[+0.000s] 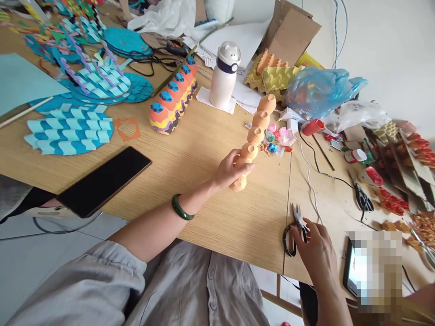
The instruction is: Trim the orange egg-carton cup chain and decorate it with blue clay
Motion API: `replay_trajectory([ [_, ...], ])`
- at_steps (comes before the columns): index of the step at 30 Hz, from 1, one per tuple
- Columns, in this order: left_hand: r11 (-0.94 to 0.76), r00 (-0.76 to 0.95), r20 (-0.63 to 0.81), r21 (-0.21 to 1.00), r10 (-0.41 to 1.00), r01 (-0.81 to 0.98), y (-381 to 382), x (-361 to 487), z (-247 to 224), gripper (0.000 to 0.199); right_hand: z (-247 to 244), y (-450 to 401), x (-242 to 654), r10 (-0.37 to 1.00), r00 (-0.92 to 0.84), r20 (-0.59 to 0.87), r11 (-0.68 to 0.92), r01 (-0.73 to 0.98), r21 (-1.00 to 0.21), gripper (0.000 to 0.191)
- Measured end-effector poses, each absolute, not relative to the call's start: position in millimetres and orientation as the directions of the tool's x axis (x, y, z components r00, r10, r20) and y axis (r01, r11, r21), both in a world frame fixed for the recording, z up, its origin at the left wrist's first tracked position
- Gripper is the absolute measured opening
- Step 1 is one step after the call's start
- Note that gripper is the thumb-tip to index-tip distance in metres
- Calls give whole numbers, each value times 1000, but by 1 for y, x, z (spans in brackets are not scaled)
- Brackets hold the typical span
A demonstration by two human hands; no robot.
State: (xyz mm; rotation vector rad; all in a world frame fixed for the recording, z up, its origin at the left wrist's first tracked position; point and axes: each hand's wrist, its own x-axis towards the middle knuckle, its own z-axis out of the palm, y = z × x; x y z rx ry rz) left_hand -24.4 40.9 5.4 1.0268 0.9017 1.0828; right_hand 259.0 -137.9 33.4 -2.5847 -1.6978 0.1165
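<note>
My left hand (pixel 228 171), with a green bangle at the wrist, is closed round the near part of an orange egg-carton strip (pixel 255 135). The strip has several bumps in a row and slants away from me over the table. At the right, my right hand (pixel 316 246) reaches down to a pair of scissors (pixel 296 217) with black handles. Its thumb and fingers are apart over the handles, and the blades point away from me. Part of the far handle is hidden by the fingers.
A painted egg-carton strip (pixel 166 102) and a white bottle (pixel 224 77) stand behind. A phone (pixel 105 181) lies at left near blue scaled paper discs (pixel 71 129). Small wrapped bits (pixel 277 136), cables (pixel 311 181) and a lit tablet (pixel 353 267) are on the right.
</note>
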Motion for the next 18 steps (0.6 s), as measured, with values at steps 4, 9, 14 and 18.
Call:
replay_trajectory([
  [4, 158, 229, -81, 928, 970, -337, 44, -25, 9, 43, 32, -144, 261, 915, 397, -69, -401, 913, -72, 63],
  [9, 318, 348, -157, 821, 924, -475, 42, -25, 20, 37, 35, -147, 271, 869, 473, -143, -487, 870, -80, 73],
  [14, 426, 460, -182, 748, 869, -510, 40, -27, 28, 36, 46, -142, 281, 801, 573, -173, -593, 722, -356, 71],
  [18, 472, 490, -190, 686, 851, -554, 40, -28, 25, 35, 53, -121, 271, 777, 569, -270, -503, 302, -810, 62],
])
